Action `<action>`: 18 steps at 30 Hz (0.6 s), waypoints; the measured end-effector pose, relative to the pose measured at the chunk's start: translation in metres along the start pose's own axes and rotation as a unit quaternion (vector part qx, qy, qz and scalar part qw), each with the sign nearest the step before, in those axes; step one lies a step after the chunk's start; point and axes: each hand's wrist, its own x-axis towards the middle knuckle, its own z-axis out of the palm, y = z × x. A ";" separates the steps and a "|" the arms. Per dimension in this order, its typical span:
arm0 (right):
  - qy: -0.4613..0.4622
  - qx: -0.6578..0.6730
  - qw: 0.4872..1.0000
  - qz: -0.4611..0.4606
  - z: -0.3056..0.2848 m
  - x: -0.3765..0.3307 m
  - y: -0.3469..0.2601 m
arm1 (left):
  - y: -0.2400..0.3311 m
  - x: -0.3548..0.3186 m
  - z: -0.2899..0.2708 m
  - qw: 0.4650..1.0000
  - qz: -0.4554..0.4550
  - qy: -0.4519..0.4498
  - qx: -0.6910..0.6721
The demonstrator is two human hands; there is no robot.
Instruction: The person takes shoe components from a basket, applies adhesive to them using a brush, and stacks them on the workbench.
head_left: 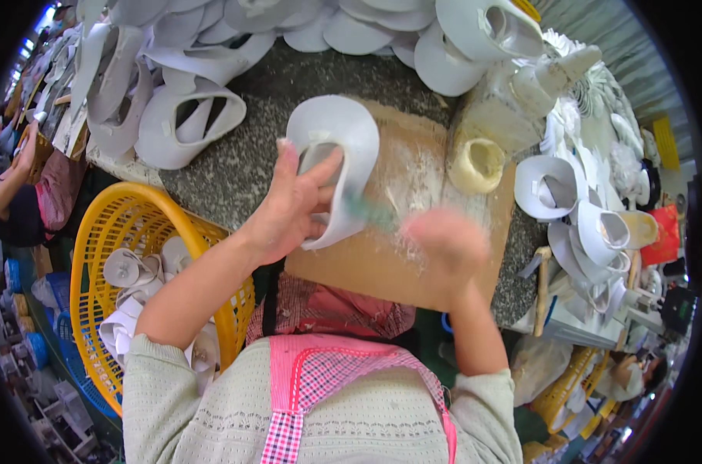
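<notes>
My left hand (277, 205) grips a white shoe upper (339, 116), tilted on its side, with fingers reaching into its opening. At the upper's right edge is a slim greenish tool, seemingly a brush (370, 210), smeared by motion. My right hand (448, 243), also blurred, is closed round its other end. Beneath both hands lies a brown cardboard sheet (351, 271) streaked with white residue. A cloudy plastic bottle (494, 108) with a cream-coloured round mouth (476, 164) rests at the sheet's far right.
White uppers (189, 127) are heaped along the back and left of the speckled table (266, 85). More uppers (548, 185) stand at the right, near a wooden-handled hammer (542, 290). A yellow basket (196, 232) holding white pieces is at my left. Other people work beyond both sides.
</notes>
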 end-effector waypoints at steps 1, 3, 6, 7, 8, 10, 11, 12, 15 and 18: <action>0.000 -0.001 1.000 -0.003 0.001 -0.005 -0.001 | 0.000 0.003 -0.003 1.000 0.003 -0.001 0.001; -0.079 0.118 0.990 -0.016 0.005 -0.016 -0.003 | -0.004 0.003 -0.010 0.999 0.010 0.006 -0.039; 0.034 0.154 0.986 0.047 0.014 -0.010 0.005 | -0.002 0.001 -0.005 0.998 0.013 -0.013 -0.063; 0.041 0.091 0.995 0.008 0.017 -0.006 0.007 | 0.000 0.004 -0.005 0.996 0.019 -0.020 -0.090; -0.020 0.061 0.997 -0.034 0.017 -0.011 0.003 | 0.002 0.008 -0.006 0.996 0.020 -0.023 -0.087; -0.012 0.117 0.993 -0.005 0.007 -0.020 0.002 | 0.000 0.008 -0.008 0.993 0.012 -0.002 -0.119; -0.004 0.172 0.985 0.024 -0.001 -0.025 0.004 | 0.001 0.010 -0.006 0.993 0.010 -0.004 -0.118; 0.108 0.145 0.978 0.102 -0.013 -0.026 0.005 | 0.006 0.011 -0.005 0.998 0.004 0.003 -0.065; 0.357 0.028 0.909 0.213 -0.068 -0.025 0.027 | 0.009 0.032 -0.006 0.999 0.001 -0.017 0.040; 0.209 -0.164 0.941 0.209 -0.081 -0.025 0.068 | -0.002 0.049 -0.004 0.987 -0.024 0.071 0.142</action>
